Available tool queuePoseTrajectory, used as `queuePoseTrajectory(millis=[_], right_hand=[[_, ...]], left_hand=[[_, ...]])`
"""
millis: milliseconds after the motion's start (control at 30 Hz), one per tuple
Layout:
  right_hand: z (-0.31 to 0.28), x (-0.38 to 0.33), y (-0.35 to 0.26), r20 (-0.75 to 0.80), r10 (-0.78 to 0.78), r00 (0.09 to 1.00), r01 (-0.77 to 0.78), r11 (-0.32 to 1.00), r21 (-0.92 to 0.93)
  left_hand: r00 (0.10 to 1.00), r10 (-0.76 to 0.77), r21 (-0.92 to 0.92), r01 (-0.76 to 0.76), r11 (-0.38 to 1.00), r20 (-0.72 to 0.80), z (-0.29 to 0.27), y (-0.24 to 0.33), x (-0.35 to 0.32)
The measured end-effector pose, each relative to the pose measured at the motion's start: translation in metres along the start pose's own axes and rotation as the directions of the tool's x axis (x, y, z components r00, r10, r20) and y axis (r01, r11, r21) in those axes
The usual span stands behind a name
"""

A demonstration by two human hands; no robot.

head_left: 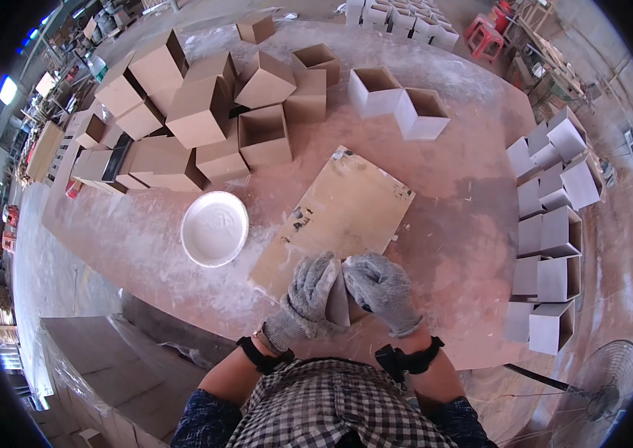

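At the table's near edge, both my hands wear grey knit gloves. My left hand is closed around the side of a small box, whose pale panel shows between the gloves. Most of that box is hidden by my hands. My right hand is curled shut against the box's other side; a small dark bit shows under its fingers, too covered to name. Just beyond lies a flat wooden board with dark, worn patches. A white bowl holding white paste or powder stands left of the board.
Brown cardboard boxes are heaped at the far left of the table. Two white-sided open boxes stand far right of centre. More white boxes line the right edge. A fan stands at lower right; red stools are beyond.
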State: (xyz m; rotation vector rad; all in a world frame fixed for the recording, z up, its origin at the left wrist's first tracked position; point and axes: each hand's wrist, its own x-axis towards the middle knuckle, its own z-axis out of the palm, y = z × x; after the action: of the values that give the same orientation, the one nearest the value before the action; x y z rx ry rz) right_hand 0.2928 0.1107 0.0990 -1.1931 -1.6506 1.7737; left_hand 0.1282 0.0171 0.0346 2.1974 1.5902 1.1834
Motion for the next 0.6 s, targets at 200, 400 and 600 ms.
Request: queuePoseTrajectory(millis=[200,400,600], right_hand=[[-0.023,-0.021,0.023,0.307,-0.251,0.918,0.353,0.871,-0.342],[-0.013,-0.034,0.019,0.272,-0.362,0.892,0.448,0.794,-0.411],[0.022,-0.009,0.020,0.061,-0.606,0.793,0.484,0.567,-0.666]], left_hand=[[0.999,-0.027,0.004,0.027,1.000,0.016,-0.006,0.001,0.005],[0.999,0.012,-0.028,-0.010,1.000,0.052,-0.010,-0.002,0.005],[0.987,0.122,-0.062,-0.116,0.991,0.103,-0.013,-0.028,-0.004]])
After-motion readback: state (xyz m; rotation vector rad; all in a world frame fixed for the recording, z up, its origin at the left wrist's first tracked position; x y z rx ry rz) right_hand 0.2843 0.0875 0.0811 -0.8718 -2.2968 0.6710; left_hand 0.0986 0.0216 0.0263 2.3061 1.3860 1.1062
